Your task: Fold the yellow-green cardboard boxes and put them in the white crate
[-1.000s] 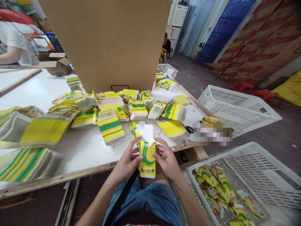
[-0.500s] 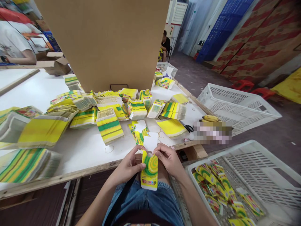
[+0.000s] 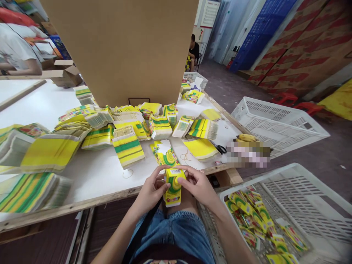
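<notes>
Between my two hands, above my lap and just off the table's front edge, is a small yellow and green cardboard box. Its top flap is folded over and shows a barcode. My left hand grips the box's left side, thumb on the front. On the right, my right hand presses its thumb on the upper front, fingers along the top edge. Just beyond them, flat printed cartons lie on the white table.
Bundles of flat cartons spread across the table before a tall brown cardboard sheet. Scissors and bananas lie at the right edge. A white crate with filled packs stands at my right, another crate behind it. Two people sit farther off.
The white top flap that stood upright is now folded down over the box, barcode side showing. My right thumb has moved onto the box's front. The box has risen slightly.
</notes>
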Demonstrator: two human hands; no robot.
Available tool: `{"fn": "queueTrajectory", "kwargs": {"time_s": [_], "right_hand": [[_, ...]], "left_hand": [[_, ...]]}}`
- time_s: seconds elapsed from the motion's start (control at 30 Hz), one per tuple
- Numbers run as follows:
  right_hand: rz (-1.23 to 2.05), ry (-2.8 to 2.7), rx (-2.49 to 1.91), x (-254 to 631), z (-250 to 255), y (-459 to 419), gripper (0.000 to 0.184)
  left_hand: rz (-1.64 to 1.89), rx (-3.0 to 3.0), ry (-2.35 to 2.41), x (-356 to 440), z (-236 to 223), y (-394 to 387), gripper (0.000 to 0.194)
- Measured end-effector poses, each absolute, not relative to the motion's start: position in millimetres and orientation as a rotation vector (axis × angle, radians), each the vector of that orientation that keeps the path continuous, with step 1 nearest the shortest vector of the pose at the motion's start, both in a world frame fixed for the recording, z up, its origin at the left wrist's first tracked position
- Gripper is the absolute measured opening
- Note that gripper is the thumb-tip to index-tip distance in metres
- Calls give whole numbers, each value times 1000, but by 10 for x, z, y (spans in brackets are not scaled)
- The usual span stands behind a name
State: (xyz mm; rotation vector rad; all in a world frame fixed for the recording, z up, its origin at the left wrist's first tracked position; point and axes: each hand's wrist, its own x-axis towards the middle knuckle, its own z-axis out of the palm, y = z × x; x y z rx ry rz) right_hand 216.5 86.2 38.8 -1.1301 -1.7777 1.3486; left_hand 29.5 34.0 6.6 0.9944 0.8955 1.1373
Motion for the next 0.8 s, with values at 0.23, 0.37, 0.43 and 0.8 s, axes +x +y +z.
{"fn": "queueTrajectory", "kwargs": {"time_s": [0.23,0.37,0.43,0.8], "right_hand": [[1134,-1899,-1353,2049,399,838,29],[1209,-1893,-1238,2066,357,835,32],[1192,-1835,-1183,2074,305,838,31],[664,-1687,-1346,2485,566,634,23]], "left_hand": [[1120,1041,860,338,119,340,49],[1179,913,819,307,79,353,52],[1192,877,807,299,73,362,53],[1190,1125,951,557,194,378,50]]}}
